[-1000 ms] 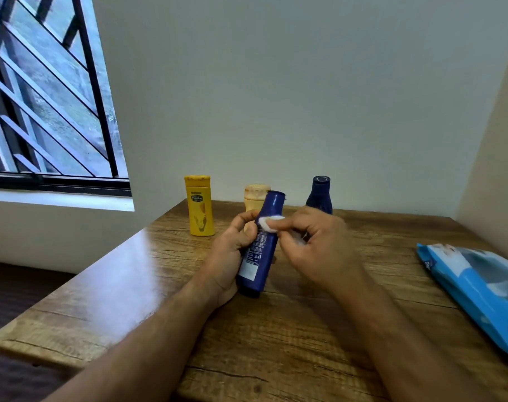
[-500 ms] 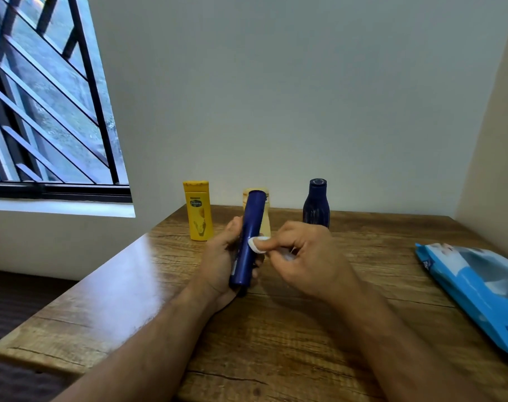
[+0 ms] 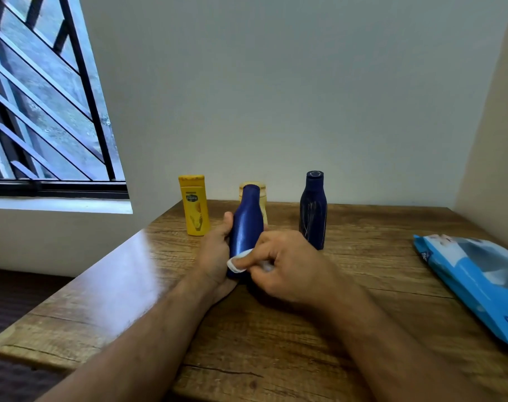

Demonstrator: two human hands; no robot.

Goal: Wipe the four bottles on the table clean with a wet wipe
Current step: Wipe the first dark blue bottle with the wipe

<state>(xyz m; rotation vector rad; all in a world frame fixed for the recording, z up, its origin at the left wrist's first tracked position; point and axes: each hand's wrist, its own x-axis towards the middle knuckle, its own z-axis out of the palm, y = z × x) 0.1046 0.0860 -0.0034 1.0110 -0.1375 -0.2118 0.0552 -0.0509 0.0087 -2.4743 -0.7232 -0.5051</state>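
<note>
Left hand [image 3: 215, 256], low centre of the frame: grip curled round the lower body of the blue bottle [image 3: 245, 227], thumb up along its left side, fingers hidden behind. Bottle upright, leaning a little, base hidden behind the hands close above the counter [image 3: 276, 343]; contact with the wood not clear.

Right hand [image 3: 287, 268], just right of the bottle: grip closed in a pinch on the wet wipe [image 3: 237, 261], thumb and forefinger pressing the white wad against the bottle's lower front. More of the wipe showing pale between the curled fingers.

Directly behind the held bottle, toward mid-frame: beige bottle [image 3: 263, 198], mostly covered, only cap and right edge visible, standing at the back of the counter. Left of it, yellow bottle [image 3: 194, 206], upright, label forward, well clear of the left thumb. Right of centre, dark navy bottle [image 3: 313, 210], upright, near the right hand's knuckles but apart from them.

Far right edge of the frame: light-blue wipes pack [image 3: 479, 282], lying flat on the counter, partly cut off by the border, well apart from both hands.

Upper left of the frame: window with dark diagonal bars [image 3: 43, 97] above a pale sill. Plain wall [image 3: 276, 82] behind the row of bottles, filling the top.
</note>
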